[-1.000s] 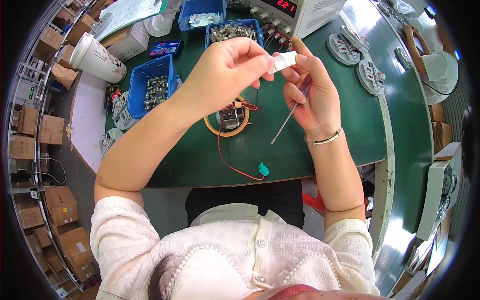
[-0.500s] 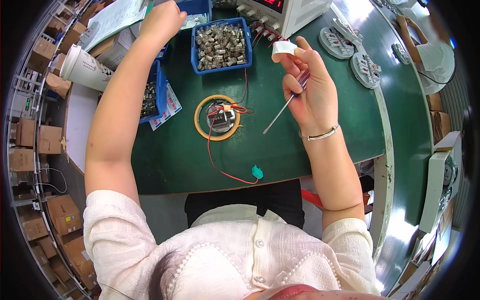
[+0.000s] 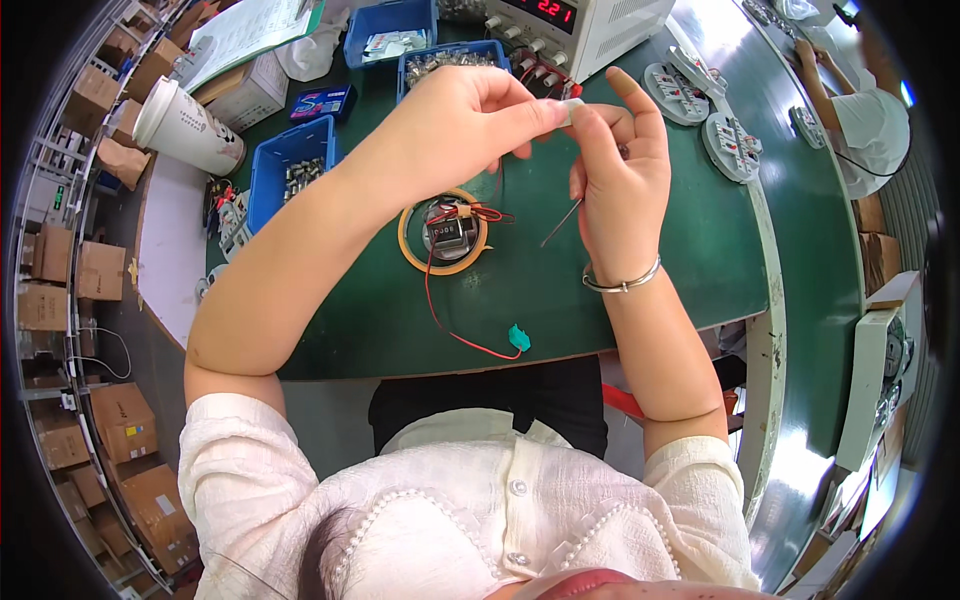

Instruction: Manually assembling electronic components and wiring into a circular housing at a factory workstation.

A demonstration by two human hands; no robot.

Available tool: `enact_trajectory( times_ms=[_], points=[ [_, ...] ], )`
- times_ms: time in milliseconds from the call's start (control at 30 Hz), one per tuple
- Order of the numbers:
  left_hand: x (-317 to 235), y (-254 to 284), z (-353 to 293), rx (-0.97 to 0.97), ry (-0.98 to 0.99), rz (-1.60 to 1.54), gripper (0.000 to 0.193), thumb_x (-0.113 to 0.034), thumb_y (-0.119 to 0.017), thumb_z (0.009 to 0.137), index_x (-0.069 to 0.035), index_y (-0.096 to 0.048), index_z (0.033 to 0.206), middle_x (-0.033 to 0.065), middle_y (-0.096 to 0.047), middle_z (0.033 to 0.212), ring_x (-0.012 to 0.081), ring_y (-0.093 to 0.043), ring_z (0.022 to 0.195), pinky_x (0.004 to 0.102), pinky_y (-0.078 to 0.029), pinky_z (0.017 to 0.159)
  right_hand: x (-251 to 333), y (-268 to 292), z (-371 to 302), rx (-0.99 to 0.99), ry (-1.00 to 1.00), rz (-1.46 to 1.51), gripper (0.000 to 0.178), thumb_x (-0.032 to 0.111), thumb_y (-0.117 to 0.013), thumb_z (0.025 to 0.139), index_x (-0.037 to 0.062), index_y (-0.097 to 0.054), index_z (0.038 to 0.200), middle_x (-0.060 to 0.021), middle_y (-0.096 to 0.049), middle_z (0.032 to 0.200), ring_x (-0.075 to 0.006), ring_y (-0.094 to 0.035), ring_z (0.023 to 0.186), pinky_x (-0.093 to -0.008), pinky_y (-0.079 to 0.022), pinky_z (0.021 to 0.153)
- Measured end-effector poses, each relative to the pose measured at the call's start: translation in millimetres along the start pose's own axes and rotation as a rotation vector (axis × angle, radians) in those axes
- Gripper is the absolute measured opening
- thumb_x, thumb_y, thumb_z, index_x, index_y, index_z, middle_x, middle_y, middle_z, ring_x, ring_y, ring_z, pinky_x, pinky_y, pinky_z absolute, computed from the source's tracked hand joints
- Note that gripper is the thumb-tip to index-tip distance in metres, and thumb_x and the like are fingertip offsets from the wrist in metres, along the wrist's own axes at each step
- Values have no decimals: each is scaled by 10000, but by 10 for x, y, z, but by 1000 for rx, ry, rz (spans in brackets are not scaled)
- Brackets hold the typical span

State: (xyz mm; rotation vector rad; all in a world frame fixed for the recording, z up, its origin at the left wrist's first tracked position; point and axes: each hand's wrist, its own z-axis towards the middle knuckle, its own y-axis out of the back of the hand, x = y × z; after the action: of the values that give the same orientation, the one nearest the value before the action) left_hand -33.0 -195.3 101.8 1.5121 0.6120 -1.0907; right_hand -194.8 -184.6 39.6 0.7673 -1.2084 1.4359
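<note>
We see the left hand (image 3: 475,125) and right hand (image 3: 625,170) meet at a small pale strip (image 3: 573,108), thumbs and forefingers pinching it, presumably from both sides for finer control. A slim metal-shafted tool (image 3: 561,224) sits in the right hand's curled lower fingers, likely so its fingertips stay free. Nearer us, the digit counter (image 3: 450,234) rests within a yellow ring (image 3: 403,237), perhaps for steadiness, on the green tabletop (image 3: 695,255).

Counter (image 3: 452,238) inside ring (image 3: 448,269) on table (image 3: 380,330), cup (image 3: 195,130) leftward, power supply (image 3: 598,42) behind
</note>
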Motion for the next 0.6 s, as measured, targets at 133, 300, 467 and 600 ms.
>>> enact_trajectory(
  times_ms=[133,300,467,600],
  points=[
    [58,13,45,64,22,-160,266,-307,-634,955,-45,-676,930,-8,-646,781,37,-518,629,195,-383,543,83,-5,30,-21,-25,40,473,160,-585,955,-61,-424,1341,-114,-670,1002,-128,-667,815,-172,-356,415],
    [141,87,64,85,-94,-449,240,-268,-641,952,-38,-682,1006,-3,-651,807,20,-503,659,188,-402,577,146,14,65,125,-308,284,449,248,-542,978,-33,-453,1318,-113,-658,1024,-141,-651,838,-186,-359,425],
    [173,59,35,160,-108,-428,205,-234,-624,968,-47,-687,1021,-12,-643,801,15,-487,661,184,-394,593,25,116,108,310,-518,475,408,279,-531,980,-2,-494,1274,-91,-654,1020,-125,-634,867,-192,-357,437],
    [160,54,-7,175,-101,-326,202,-230,-623,970,-47,-692,1022,-21,-630,788,21,-476,659,185,-394,604,-21,138,118,330,-588,575,347,256,-552,966,10,-535,1211,-74,-646,1003,-107,-602,847,-194,-354,445]
  ],
)
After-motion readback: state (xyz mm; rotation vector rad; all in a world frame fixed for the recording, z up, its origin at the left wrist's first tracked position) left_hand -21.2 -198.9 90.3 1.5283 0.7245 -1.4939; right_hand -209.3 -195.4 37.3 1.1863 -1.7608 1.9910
